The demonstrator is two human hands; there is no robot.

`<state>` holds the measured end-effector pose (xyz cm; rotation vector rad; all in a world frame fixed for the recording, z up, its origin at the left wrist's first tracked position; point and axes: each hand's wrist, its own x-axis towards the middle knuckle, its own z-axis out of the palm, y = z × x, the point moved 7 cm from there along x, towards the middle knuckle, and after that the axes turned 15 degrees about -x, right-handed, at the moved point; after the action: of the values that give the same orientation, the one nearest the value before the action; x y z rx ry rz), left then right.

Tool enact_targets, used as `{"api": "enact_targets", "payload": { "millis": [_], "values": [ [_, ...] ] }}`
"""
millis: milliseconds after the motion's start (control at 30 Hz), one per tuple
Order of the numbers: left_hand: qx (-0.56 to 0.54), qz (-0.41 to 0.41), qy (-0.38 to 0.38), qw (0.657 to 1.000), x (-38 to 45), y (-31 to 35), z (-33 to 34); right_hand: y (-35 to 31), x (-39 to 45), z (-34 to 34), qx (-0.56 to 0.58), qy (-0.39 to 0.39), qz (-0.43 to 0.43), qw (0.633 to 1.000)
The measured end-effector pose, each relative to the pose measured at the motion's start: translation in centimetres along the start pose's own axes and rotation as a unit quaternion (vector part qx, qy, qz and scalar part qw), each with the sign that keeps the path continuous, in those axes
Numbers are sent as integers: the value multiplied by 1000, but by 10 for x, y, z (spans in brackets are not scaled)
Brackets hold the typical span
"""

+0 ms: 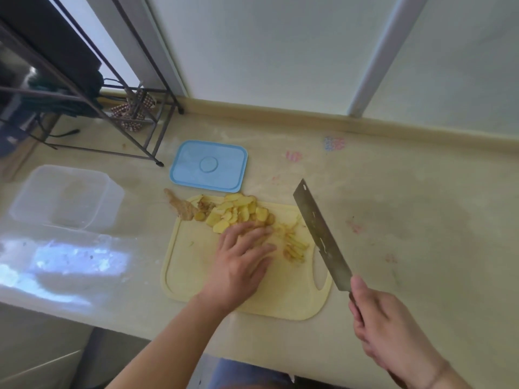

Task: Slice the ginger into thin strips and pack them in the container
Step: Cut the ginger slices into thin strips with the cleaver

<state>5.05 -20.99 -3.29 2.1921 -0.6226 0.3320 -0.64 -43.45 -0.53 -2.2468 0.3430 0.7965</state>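
A pale yellow cutting board (196,279) lies on the counter. A heap of ginger slices (238,210) sits at its far edge, with thin strips (295,245) to the right and a piece of ginger peel (179,204) at the far left corner. My left hand (241,262) lies flat on the board with straight fingers pressing on some slices. My right hand (390,335) grips the handle of a cleaver (320,234), whose blade is lifted over the board's right edge. A clear plastic container (67,197) stands empty at the left.
The container's blue lid (209,165) lies just behind the board. A dark metal rack (118,108) stands at the back left with a patterned cloth under it. The beige counter (421,220) runs right to a white wall.
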Motion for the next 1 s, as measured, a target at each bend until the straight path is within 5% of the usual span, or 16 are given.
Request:
{"api": "enact_targets", "payload": {
  "millis": [100, 167, 233, 300, 367, 467, 567, 733, 900, 1000],
  "values": [
    [-43, -50, 188, 980, 2, -5, -45, -6, -5, 0, -189, 94, -57, 976],
    [-55, -34, 249, 966, 8, 10, -66, -9, -6, 3, -311, 138, -89, 936],
    [-87, 31, 184, 979, 19, 34, -65, -13, -6, 6, -389, 162, -128, 898],
    [-87, 73, 24, 993, 29, 54, -40, -11, -2, 8, -432, 173, -159, 871],
    [-36, 56, -104, 992, 29, 54, -8, -12, 1, 11, -450, 188, -188, 853],
    [20, 5, -184, 983, 21, 43, 19, -10, 8, 17, -493, 187, -199, 826],
    [49, -66, -225, 971, 20, 32, 28, -16, 6, 19, -511, 221, -224, 800],
    [54, -126, -295, 946, 28, 30, 35, -16, 0, 22, -503, 187, -225, 814],
    [-94, -175, -97, 975, 57, -14, -6, 6, -9, 9, -498, 262, -242, 790],
    [-49, -131, -177, 974, 78, -19, -1, 23, -24, -4, -475, 306, -291, 772]
  ]
}}
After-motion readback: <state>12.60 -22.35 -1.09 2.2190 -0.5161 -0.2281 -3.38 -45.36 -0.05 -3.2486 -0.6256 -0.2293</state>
